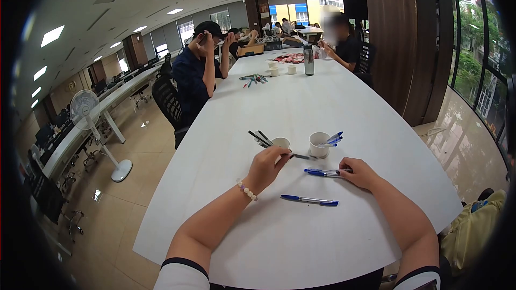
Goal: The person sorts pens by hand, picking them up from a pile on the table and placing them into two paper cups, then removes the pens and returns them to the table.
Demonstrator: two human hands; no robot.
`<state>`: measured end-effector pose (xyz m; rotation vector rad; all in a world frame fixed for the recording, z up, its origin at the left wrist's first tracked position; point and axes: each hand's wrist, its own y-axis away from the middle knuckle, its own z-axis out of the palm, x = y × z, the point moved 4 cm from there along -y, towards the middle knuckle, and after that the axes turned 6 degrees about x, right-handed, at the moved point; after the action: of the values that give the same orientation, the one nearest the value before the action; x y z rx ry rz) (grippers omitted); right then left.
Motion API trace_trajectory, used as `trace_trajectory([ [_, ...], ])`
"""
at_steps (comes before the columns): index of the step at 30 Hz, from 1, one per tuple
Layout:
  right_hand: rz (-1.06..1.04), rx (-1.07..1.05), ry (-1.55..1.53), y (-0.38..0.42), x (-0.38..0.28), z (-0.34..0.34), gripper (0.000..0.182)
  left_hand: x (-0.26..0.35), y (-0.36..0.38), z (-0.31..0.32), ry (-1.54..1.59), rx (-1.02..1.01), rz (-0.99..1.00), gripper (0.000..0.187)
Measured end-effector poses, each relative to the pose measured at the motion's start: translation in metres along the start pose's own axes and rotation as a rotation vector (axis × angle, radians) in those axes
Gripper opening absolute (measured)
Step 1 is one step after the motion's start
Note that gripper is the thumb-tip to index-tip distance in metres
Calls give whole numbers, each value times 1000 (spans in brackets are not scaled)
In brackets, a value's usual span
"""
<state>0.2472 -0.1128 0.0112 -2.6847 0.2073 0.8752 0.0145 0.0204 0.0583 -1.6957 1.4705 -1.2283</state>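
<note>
My left hand point(266, 167), with a beaded bracelet at the wrist, pinches a dark pen point(302, 156) that points right, in front of two paper cups. The left cup point(281, 142) is partly hidden behind that hand, and several black pens point(260, 137) lean out to its left. Blue pens point(333, 140) lean out of the right cup point(318, 150) on its right side. Closed on the ends of blue pens point(322, 173) lying on the table is my right hand point(359, 174). Another blue pen point(309, 200) lies nearer to me, between my forearms.
Farther along the white table point(258, 107) are a pile of coloured pens point(252, 79), more paper cups point(292, 69), a bottle point(308, 60) and red packets point(290, 58). People sit on both sides. A fan point(85, 103) stands at left, a yellow bag point(473, 231) at right.
</note>
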Motion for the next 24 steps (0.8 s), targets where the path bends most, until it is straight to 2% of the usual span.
trace_trajectory([
  [2,8,105,-241,-1,4,-1,13,16,-15,-21,-64,180,57,19],
  [3,5,110,-243,-2,5,0,13,18,-19,-29,-73,272,113,20],
  [5,-31,265,-362,-3,6,-5,10,20,-29,-45,-146,334,155,21],
  [7,-24,314,-388,-4,10,-4,9,15,-33,-60,-253,406,230,23],
  [12,-87,426,-346,-4,11,-9,9,-11,-29,-62,-371,371,276,25],
  [14,-134,500,-297,-2,8,-13,9,-19,-23,-53,-457,238,165,23],
  [15,-134,498,-295,-2,8,-12,9,-21,-21,-48,-419,249,133,19],
  [18,-183,557,-267,-1,11,-13,10,-35,-9,-35,-493,142,136,16],
  [22,-201,528,-395,-2,15,-11,14,-38,4,-27,-523,74,92,20],
  [24,-263,515,-486,-3,17,-10,19,-28,2,-28,-582,132,172,23],
])
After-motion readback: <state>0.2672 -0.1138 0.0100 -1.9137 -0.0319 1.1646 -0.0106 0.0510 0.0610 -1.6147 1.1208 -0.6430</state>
